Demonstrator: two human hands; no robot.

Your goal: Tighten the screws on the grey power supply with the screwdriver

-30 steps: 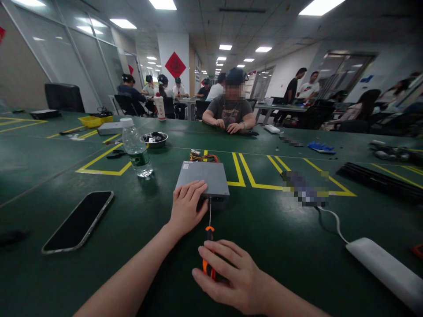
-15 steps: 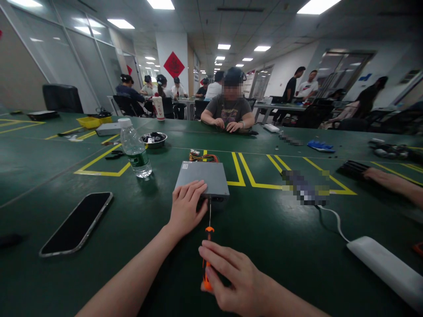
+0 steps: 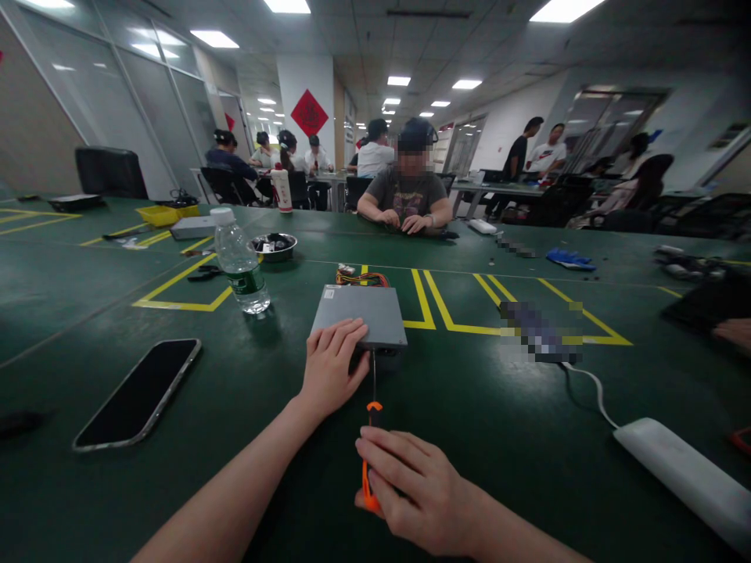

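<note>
Rolled slightly since the earlier frame, the orange-handled screwdriver [image 3: 374, 413] is now clamped by the fingers of the right hand [image 3: 419, 489], shaft meeting the near side of the power supply [image 3: 364, 309]. Mid-table [image 3: 469, 407], still closed, that's steadied under the left hand [image 3: 334, 363], fingers flat, unclamped; turning left can't be told.

Looks forward and down from the wearer's head over the green table [image 3: 481, 407]. Sits close behind and above the left hand [image 3: 334, 363] and right hand [image 3: 416, 489]. Faces a person [image 3: 404, 195] across the table almost squarely, farther off. Spans wide, from glass partition [image 3: 82, 117] at left up to ceiling lights [image 3: 287, 6].
</note>
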